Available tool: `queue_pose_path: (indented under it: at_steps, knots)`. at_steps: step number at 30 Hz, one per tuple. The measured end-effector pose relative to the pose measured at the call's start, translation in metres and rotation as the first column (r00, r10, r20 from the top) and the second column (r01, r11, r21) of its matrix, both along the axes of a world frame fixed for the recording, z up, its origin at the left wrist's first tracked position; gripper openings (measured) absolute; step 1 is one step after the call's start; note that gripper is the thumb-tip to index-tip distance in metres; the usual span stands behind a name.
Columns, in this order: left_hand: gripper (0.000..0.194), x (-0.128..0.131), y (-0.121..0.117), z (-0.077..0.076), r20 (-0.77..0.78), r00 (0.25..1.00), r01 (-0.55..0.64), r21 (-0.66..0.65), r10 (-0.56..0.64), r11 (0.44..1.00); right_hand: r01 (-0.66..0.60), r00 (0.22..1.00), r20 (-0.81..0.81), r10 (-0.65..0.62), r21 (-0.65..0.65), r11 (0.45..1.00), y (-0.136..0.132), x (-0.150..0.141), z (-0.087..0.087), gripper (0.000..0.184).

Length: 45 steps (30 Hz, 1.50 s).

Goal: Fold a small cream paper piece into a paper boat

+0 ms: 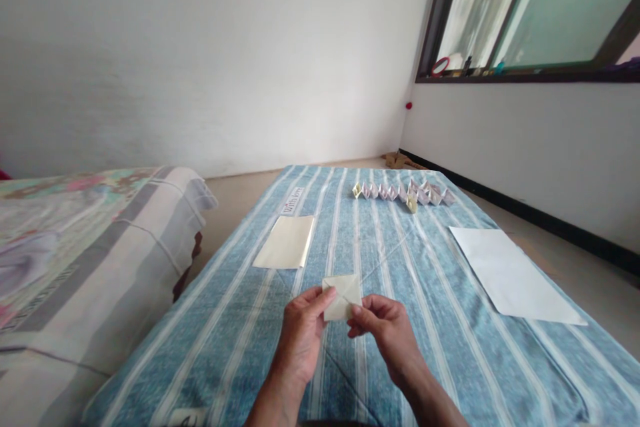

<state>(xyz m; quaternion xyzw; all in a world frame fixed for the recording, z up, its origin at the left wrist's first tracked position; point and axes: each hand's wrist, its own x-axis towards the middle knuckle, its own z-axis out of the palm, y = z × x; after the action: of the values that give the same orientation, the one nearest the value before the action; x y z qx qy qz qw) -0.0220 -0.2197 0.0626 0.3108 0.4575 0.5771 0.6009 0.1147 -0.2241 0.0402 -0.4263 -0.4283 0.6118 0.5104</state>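
Observation:
A small square of folded cream paper (pixel 343 295) is held up above the blue striped cloth, with diagonal crease lines on its face. My left hand (pixel 306 320) pinches its left edge, thumb on top. At the lower right corner, my right hand (pixel 386 327) grips it between thumb and fingers. Beyond my hands, to the left, lies a stack of cream paper sheets (pixel 284 242). Farther back on the right stands a row of small folded paper pieces (pixel 393 192), pale purple with a few yellowish ones.
The striped cloth (pixel 240 320) covers the table. A large white sheet (pixel 517 277) lies at the right. On the left stands a bed (pixel 150 247) with patterned covers, across a strip of floor. A window (pixel 540 13) with small items on its sill is at the upper right.

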Motion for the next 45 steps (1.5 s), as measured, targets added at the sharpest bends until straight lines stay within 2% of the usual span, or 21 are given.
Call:
queue_pose_path:
  at_steps: [2, 3, 5, 6, 8, 11, 14, 18, 21, 24, 28, 31, 34, 36, 38, 42, 45]
  knots:
    - [0.031, -0.005, 0.002, -0.001, -0.126, 0.987, -0.096, 0.010, 0.096, 0.995, 0.047, 0.982, 0.174, -0.067, 0.112, 0.993, 0.002, 0.004, -0.002, 0.034]
    - [0.034, -0.007, 0.003, -0.001, -0.207, 0.965, -0.161, 0.028, 0.164, 0.987, 0.066, 0.950, 0.288, -0.124, 0.202, 0.977, 0.002, 0.007, -0.003, 0.031]
    - [0.041, -0.011, 0.003, -0.001, -0.369, 0.884, -0.257, 0.132, 0.288, 0.957, 0.057, 0.819, 0.500, -0.282, 0.418, 0.907, 0.002, 0.011, -0.005, 0.026]
    - [0.043, -0.011, 0.003, -0.001, -0.441, 0.835, -0.258, 0.216, 0.330, 0.942, 0.025, 0.734, 0.570, -0.369, 0.521, 0.853, 0.003, 0.013, -0.005, 0.026]
    - [0.042, -0.011, -0.001, 0.001, -0.559, 0.740, -0.174, 0.379, 0.375, 0.909, -0.074, 0.574, 0.628, -0.525, 0.678, 0.731, 0.003, 0.015, -0.005, 0.028]
    - [0.043, -0.007, -0.006, 0.005, -0.666, 0.636, -0.022, 0.489, 0.390, 0.872, -0.221, 0.426, 0.616, -0.663, 0.781, 0.584, 0.003, 0.016, -0.003, 0.030]
    - [0.038, -0.002, -0.008, 0.008, -0.691, 0.627, 0.058, 0.503, 0.360, 0.862, -0.308, 0.392, 0.597, -0.700, 0.802, 0.512, 0.001, 0.016, 0.001, 0.029]
    - [0.020, -0.002, -0.006, 0.009, -0.657, 0.676, 0.063, 0.503, 0.334, 0.862, -0.331, 0.421, 0.576, -0.701, 0.817, 0.473, -0.002, 0.016, 0.007, 0.024]
    - [0.015, -0.004, -0.006, 0.012, -0.614, 0.728, 0.035, 0.476, 0.304, 0.879, -0.274, 0.494, 0.555, -0.669, 0.830, 0.487, -0.002, 0.019, 0.007, 0.017]
    - [0.015, -0.006, -0.009, 0.015, -0.607, 0.747, 0.049, 0.459, 0.273, 0.887, -0.154, 0.593, 0.523, -0.612, 0.820, 0.551, -0.001, 0.024, 0.005, 0.019]
    - [0.014, -0.010, -0.014, 0.015, -0.632, 0.718, 0.089, 0.501, 0.293, 0.861, 0.030, 0.750, 0.464, -0.473, 0.689, 0.724, 0.001, 0.031, -0.002, 0.027]
    - [0.014, -0.013, -0.015, 0.010, -0.657, 0.684, 0.128, 0.536, 0.317, 0.835, 0.142, 0.874, 0.353, -0.334, 0.472, 0.870, 0.003, 0.034, -0.006, 0.032]
    - [0.016, -0.015, -0.012, 0.002, -0.680, 0.665, 0.173, 0.543, 0.309, 0.822, 0.098, 0.983, 0.127, -0.136, 0.267, 0.959, 0.006, 0.033, -0.007, 0.032]
    - [0.017, -0.014, -0.008, -0.003, -0.687, 0.669, 0.199, 0.533, 0.284, 0.822, 0.038, 0.999, -0.014, -0.036, 0.212, 0.977, 0.010, 0.032, -0.006, 0.029]
    - [0.017, -0.012, -0.001, -0.006, -0.686, 0.680, 0.224, 0.530, 0.258, 0.818, 0.021, 0.997, -0.070, -0.007, 0.195, 0.981, 0.015, 0.033, -0.006, 0.025]
    - [0.018, -0.007, 0.021, -0.009, -0.679, 0.700, 0.278, 0.544, 0.221, 0.792, 0.071, 0.997, -0.001, -0.073, 0.234, 0.970, 0.031, 0.040, -0.013, 0.015]
    - [0.017, -0.003, 0.044, -0.016, -0.700, 0.683, 0.326, 0.549, 0.210, 0.770, 0.088, 0.986, 0.113, -0.126, 0.294, 0.952, 0.047, 0.048, -0.023, 0.011]
